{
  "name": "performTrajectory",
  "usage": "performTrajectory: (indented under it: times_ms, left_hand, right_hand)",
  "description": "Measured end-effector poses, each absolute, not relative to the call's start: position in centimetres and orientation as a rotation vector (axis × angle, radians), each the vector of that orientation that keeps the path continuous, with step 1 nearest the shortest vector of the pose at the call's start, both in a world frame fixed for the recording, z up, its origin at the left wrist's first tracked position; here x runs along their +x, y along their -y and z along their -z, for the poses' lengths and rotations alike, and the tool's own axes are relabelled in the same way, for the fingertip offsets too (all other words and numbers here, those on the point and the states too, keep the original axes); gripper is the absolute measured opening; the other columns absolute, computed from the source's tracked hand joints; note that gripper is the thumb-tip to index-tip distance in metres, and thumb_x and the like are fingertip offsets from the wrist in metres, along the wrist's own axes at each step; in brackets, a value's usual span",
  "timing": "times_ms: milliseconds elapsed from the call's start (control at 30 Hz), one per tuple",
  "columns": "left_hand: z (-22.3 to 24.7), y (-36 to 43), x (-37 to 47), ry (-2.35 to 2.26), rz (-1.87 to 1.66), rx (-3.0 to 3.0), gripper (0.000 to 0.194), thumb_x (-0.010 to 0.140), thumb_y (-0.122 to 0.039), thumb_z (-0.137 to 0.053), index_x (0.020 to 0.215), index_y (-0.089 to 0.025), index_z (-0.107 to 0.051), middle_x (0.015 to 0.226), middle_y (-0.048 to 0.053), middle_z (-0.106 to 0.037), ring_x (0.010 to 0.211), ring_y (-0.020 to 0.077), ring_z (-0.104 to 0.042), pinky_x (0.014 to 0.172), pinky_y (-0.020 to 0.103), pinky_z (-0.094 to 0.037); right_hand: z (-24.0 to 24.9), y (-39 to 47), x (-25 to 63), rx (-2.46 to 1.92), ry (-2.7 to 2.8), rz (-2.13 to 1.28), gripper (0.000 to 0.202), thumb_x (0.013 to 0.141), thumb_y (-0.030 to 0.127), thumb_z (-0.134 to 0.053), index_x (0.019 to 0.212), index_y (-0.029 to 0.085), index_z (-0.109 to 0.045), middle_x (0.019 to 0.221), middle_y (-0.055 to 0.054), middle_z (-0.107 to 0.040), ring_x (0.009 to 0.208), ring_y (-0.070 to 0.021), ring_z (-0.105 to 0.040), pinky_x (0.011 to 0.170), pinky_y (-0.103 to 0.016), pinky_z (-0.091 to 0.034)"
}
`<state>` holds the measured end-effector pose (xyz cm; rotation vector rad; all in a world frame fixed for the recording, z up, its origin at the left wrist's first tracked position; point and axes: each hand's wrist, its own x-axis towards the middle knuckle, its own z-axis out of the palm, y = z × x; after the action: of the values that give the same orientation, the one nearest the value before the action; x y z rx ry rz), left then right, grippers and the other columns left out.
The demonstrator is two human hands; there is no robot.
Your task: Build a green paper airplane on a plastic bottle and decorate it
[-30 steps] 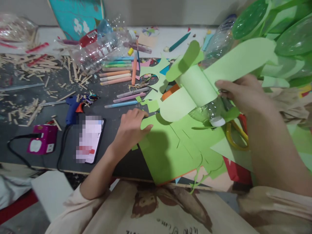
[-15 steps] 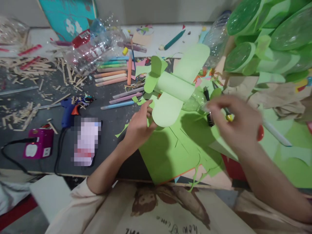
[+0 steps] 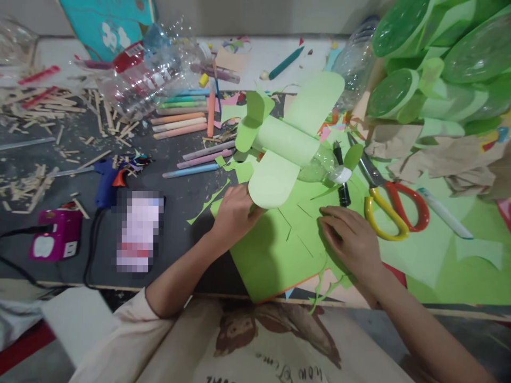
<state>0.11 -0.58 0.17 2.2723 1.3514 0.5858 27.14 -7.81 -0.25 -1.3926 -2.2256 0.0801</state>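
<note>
Bottle plane [image 3: 285, 141] lies near the right hand [image 3: 352, 239], fingers loosely open; left hand [image 3: 235, 213] fingertips hide, so I can't tell.

Matt paper sheet [image 3: 271, 260] at six o'clock, glossy plastic-handled metal scissors [image 3: 374, 177] at three, shiny plastic bottle [image 3: 146, 80] at ten

Single head-worn view, facing forward and down, close above the table [image 3: 183, 207], wearer's shirt [image 3: 179, 351] along bottom edge
</note>
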Motion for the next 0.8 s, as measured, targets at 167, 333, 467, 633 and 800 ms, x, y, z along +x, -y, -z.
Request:
performTrajectory:
  times_ms: [167,333,467,633,800]
  left_hand:
    - [0.0,-0.1,-0.5,-1.378,-0.622,2.259,0.019,0.085,-0.016,-0.049,0.095,-0.017,-0.065,0.09,0.01,-0.071,0.084,0.0241,-0.062,0.071,0.033,-0.046]
    - [-0.5,-0.2,-0.3,-1.339,-0.718,2.141,0.016,0.084,-0.016,-0.048,0.088,-0.019,-0.063,0.086,0.008,-0.07,0.083,0.0226,-0.063,0.074,0.033,-0.048]
    - [-1.4,0.1,0.2,-1.271,-0.622,1.84,0.011,0.081,-0.015,-0.051,0.073,-0.02,-0.057,0.072,0.004,-0.066,0.068,0.0188,-0.064,0.065,0.029,-0.048]
    - [-2.5,1.6,0.7,-1.09,-0.421,1.22,0.021,0.087,-0.038,-0.063,0.09,-0.018,-0.061,0.087,0.007,-0.073,0.076,0.0193,-0.072,0.067,0.028,-0.056]
    - [-2.9,2.6,2.4,-0.916,-0.368,0.758,0.044,0.077,-0.056,-0.075,0.091,-0.018,-0.059,0.102,0.009,-0.071,0.072,0.0159,-0.073,0.059,0.023,-0.057]
  right_hand:
    - [-0.4,7.5,25.0,-1.444,2.23,-0.117,0.017,0.095,0.024,-0.057,0.11,0.023,-0.063,0.111,-0.011,-0.074,0.101,-0.0276,-0.069,0.087,-0.047,-0.056]
    - [-0.6,7.0,23.2,-1.477,2.311,-0.206,0.032,0.097,0.035,-0.053,0.125,0.02,-0.058,0.119,-0.016,-0.071,0.106,-0.0319,-0.067,0.088,-0.05,-0.054]
    - [-0.5,6.5,23.4,-1.444,2.327,-0.179,0.024,0.095,0.034,-0.056,0.113,0.018,-0.061,0.112,-0.016,-0.072,0.099,-0.031,-0.068,0.083,-0.046,-0.054]
    - [-0.8,6.6,23.4,-1.408,2.321,-0.141,0.018,0.093,0.025,-0.056,0.109,0.019,-0.063,0.109,-0.015,-0.074,0.099,-0.0311,-0.068,0.084,-0.047,-0.055]
    - [-1.6,6.9,23.3,-1.328,2.237,-0.113,0.012,0.094,0.017,-0.053,0.094,0.021,-0.064,0.094,-0.011,-0.077,0.086,-0.0241,-0.072,0.072,-0.035,-0.057]
